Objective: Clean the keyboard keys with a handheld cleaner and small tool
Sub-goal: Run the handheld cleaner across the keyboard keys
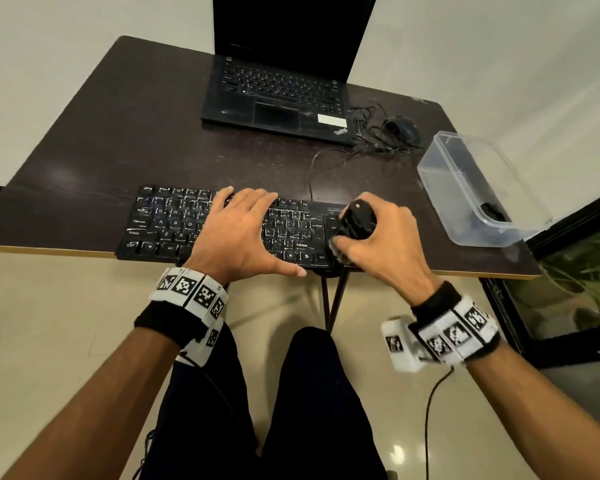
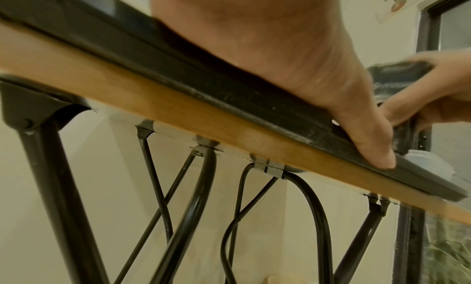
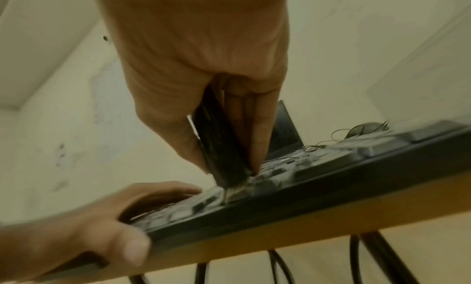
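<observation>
Black keyboard [image 1: 229, 223] lies along the near edge of the worktop [image 1: 118, 133], long axis left to right across you. Your left hand [image 1: 236, 230] lies flat on the middle keys, fingers spread, thumb at the front rim, pinning it. Your right hand [image 1: 378, 237] is curled round the black handheld cleaner [image 1: 357, 220], upright, bristle tip down on the right-end keys. Uncleaned keys run leftward from that grip, so sweep left along the rows. Keys look dusty, pale streaks between them.
</observation>
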Available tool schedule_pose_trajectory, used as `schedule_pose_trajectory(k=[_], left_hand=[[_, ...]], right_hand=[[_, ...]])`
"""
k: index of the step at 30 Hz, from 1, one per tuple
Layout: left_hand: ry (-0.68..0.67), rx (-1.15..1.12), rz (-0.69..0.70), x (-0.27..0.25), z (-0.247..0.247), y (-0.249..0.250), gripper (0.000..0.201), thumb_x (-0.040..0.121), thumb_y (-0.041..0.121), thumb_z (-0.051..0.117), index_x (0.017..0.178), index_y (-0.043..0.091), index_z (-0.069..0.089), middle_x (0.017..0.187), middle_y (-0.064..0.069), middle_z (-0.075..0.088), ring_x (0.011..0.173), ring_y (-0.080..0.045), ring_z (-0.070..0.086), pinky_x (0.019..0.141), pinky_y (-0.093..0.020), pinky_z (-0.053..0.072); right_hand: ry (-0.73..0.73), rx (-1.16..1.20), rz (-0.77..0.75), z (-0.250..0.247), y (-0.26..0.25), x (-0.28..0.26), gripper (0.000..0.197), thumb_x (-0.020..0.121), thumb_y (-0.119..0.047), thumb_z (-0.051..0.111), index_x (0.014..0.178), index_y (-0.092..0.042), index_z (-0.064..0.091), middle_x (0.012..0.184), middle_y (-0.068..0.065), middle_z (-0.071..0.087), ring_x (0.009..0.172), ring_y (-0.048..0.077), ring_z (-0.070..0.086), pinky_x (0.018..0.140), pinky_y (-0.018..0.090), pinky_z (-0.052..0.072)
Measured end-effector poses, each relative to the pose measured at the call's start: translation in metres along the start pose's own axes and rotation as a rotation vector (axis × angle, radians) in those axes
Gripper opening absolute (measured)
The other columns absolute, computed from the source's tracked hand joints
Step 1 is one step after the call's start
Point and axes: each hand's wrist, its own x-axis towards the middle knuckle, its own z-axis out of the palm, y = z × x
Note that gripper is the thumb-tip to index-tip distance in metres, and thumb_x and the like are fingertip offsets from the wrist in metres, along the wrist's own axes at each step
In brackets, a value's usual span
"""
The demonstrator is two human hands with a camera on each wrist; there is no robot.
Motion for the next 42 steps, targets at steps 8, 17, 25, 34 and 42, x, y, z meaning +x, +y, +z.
schedule_pose_trajectory(k=[8,17,25,34,42], left_hand=[[0.005,-0.006,0.009,0.001,0.000,0.000,0.152,0.042,0.115,0.036,0.156,0.015,0.041,0.159,-0.003,0.048,0.150,-0.020,0.039,0.130,-0.048,0.010],[0.015,0.014,0.011,0.000,0.001,-0.001,0.149,0.044,0.113,0.040,0.157,0.015,0.041,0.159,-0.003,0.047,0.151,-0.020,0.039,0.131,-0.047,0.010],[0.013,0.013,0.007,-0.001,0.000,-0.001,0.148,0.046,0.113,0.041,0.157,0.015,0.040,0.159,-0.003,0.047,0.151,-0.020,0.039,0.131,-0.046,0.009],[0.029,-0.008,0.009,-0.001,0.001,0.000,0.148,0.045,0.113,0.041,0.155,0.015,0.044,0.156,-0.004,0.051,0.148,-0.021,0.042,0.130,-0.048,0.012],[0.029,-0.005,0.011,-0.002,-0.001,0.001,0.147,0.046,0.112,0.043,0.155,0.014,0.044,0.157,-0.004,0.050,0.148,-0.021,0.042,0.130,-0.049,0.012]], right_hand=[[0.006,-0.020,0.081,-0.003,-0.005,0.013,0.030,0.067,-0.029,0.088,0.089,-0.019,0.069,0.080,-0.006,0.075,0.080,0.024,0.072,0.078,0.041,0.060],[0.018,-0.017,0.014,0.006,-0.010,-0.032,0.029,0.070,-0.029,0.086,0.092,-0.024,0.068,0.075,-0.009,0.074,0.076,0.021,0.073,0.074,0.037,0.058],[0.140,0.028,0.128,-0.007,0.010,-0.046,0.025,0.075,-0.023,0.088,0.090,-0.023,0.069,0.074,-0.015,0.072,0.075,0.015,0.072,0.076,0.036,0.059],[0.148,0.020,0.060,-0.002,0.017,-0.052,0.026,0.074,-0.024,0.087,0.093,-0.023,0.069,0.073,-0.009,0.074,0.073,0.021,0.073,0.074,0.038,0.059],[0.052,0.033,-0.006,-0.013,0.023,-0.048,0.027,0.073,-0.022,0.089,0.093,-0.027,0.071,0.078,-0.014,0.074,0.074,0.008,0.072,0.075,0.034,0.060]])
